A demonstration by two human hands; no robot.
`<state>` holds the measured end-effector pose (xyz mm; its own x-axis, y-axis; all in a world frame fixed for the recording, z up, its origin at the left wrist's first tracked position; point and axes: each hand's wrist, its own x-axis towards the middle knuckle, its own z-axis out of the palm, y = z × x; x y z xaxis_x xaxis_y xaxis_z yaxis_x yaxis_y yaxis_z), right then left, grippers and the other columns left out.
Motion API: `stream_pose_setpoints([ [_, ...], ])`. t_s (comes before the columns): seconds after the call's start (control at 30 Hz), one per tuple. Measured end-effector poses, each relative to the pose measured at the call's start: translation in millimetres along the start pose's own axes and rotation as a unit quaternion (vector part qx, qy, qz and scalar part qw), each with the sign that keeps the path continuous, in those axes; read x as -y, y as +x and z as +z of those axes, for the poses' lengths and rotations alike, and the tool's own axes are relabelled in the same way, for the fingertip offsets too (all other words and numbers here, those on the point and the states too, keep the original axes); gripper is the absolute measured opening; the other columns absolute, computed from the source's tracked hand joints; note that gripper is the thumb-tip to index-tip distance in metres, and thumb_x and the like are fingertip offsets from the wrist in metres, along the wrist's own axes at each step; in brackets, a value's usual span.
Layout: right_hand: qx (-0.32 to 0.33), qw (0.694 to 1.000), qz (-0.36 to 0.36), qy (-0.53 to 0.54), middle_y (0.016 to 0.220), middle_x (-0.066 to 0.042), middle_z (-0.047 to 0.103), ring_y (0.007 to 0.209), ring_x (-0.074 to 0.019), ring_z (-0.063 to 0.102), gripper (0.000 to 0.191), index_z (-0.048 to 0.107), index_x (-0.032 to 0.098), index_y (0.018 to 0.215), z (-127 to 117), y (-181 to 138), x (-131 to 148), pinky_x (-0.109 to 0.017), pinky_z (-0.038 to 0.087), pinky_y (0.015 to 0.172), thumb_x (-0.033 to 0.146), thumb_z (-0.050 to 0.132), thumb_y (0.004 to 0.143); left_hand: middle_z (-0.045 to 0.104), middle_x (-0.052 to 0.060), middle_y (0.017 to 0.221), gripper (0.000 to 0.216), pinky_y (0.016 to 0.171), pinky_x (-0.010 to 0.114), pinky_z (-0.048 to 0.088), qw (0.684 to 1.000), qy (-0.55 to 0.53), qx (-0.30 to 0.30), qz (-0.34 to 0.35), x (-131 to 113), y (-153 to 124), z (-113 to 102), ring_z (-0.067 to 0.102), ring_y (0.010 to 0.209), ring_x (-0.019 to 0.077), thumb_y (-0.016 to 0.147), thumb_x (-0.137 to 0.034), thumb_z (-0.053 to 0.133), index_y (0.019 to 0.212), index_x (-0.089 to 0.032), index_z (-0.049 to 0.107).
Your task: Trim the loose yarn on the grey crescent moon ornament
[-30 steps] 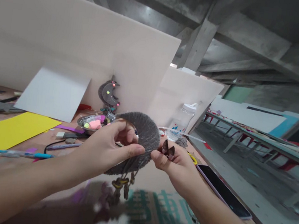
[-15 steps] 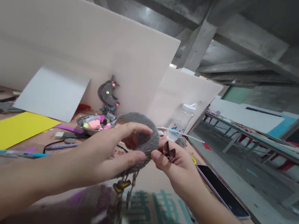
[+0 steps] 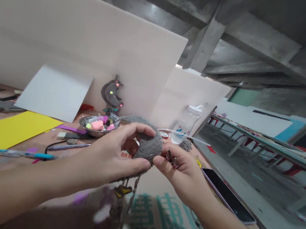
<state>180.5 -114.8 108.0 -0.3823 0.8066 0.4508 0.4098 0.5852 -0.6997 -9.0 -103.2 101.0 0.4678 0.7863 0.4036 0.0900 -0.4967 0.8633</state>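
A crescent shape wrapped in grey yarn (image 3: 150, 146) is held up over the table in front of me. My left hand (image 3: 118, 149) grips it from the left, fingers behind its inner curve and thumb on the lower front. My right hand (image 3: 181, 167) is closed at the crescent's right edge, thumb and forefinger pinched there. Within the right fingers is a small dark brown piece with pointed ends (image 3: 172, 159); its exact kind is unclear. Strings of charms hang below the crescent, one a brown and yellow charm (image 3: 122, 191), the lower ones blurred.
Behind stand a finished-looking crescent ornament (image 3: 112, 93), a metal bowl (image 3: 94, 132) of colourful bits and a clear bottle (image 3: 187, 121). Yellow sheet (image 3: 6, 133), white card (image 3: 56, 92) and pens (image 3: 26, 154) lie left. A phone (image 3: 228, 195) lies near the right table edge.
The crescent has tilted, its lower part turning more toward me. The brown piece in my right fingers has turned, and the hanging charms have swung slightly. Both hands keep their hold.
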Motion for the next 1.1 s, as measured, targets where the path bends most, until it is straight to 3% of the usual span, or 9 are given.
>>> stream_pose_setpoints([
  [0.13,0.020,0.999,-0.039,-0.030,0.082,-0.001,0.057,0.075,-0.0125,0.055,0.022,0.055,0.020,0.093,-12,-2,5,-0.022,0.044,0.063,0.041,0.053,0.085,0.060,0.003,0.110,0.044,0.077,0.025,0.050,1.000,0.013,0.003,0.027,-1,0,-2,0.059,0.094,0.0158,0.080,-0.023,0.062,0.121,-0.028,0.047],
  [0.27,-0.041,0.983,-0.103,-0.143,0.102,-0.004,0.059,0.088,-0.0146,0.057,0.026,0.051,0.025,0.114,-29,-5,7,-0.024,0.046,0.073,0.036,0.045,0.091,0.061,0.002,0.112,0.046,0.076,0.025,0.051,0.999,0.022,0.003,0.033,-3,1,-6,0.060,0.095,0.0162,0.081,-0.026,0.061,0.124,-0.029,0.049],
  [0.37,-0.088,0.953,-0.163,-0.238,0.098,-0.003,0.061,0.083,-0.0136,0.057,0.027,0.050,0.026,0.117,-38,-6,9,-0.024,0.045,0.069,0.025,0.046,0.091,0.064,0.000,0.105,0.045,0.073,0.023,0.051,0.999,0.026,0.012,0.031,-4,0,-8,0.061,0.088,0.0142,0.082,-0.026,0.060,0.125,-0.031,0.050],
  [0.53,-0.061,0.887,-0.274,-0.366,0.084,-0.005,0.062,0.073,-0.0153,0.054,0.021,0.056,0.020,0.106,-43,-3,15,-0.027,0.041,0.063,0.014,0.050,0.087,0.064,0.000,0.106,0.048,0.068,0.022,0.051,0.999,0.041,0.012,0.024,-3,-1,-8,0.061,0.087,0.0140,0.082,-0.029,0.060,0.128,-0.034,0.047],
  [0.77,-0.051,0.863,-0.285,-0.414,0.083,-0.005,0.063,0.071,-0.0155,0.052,0.019,0.059,0.017,0.103,-40,-3,15,-0.029,0.040,0.064,0.015,0.053,0.085,0.065,-0.002,0.104,0.050,0.071,0.020,0.051,0.994,0.095,0.006,0.055,-4,-1,-10,0.062,0.083,0.0115,0.081,-0.025,0.060,0.129,-0.034,0.047],
  [1.1,-0.039,0.845,-0.294,-0.444,0.084,-0.006,0.064,0.075,-0.0161,0.055,0.020,0.059,0.018,0.104,-40,-3,13,-0.029,0.042,0.067,0.017,0.052,0.086,0.063,0.001,0.112,0.051,0.079,0.027,0.049,0.981,0.180,0.007,0.071,-10,-1,-11,0.060,0.093,0.0163,0.082,-0.026,0.058,0.131,-0.031,0.046],
])
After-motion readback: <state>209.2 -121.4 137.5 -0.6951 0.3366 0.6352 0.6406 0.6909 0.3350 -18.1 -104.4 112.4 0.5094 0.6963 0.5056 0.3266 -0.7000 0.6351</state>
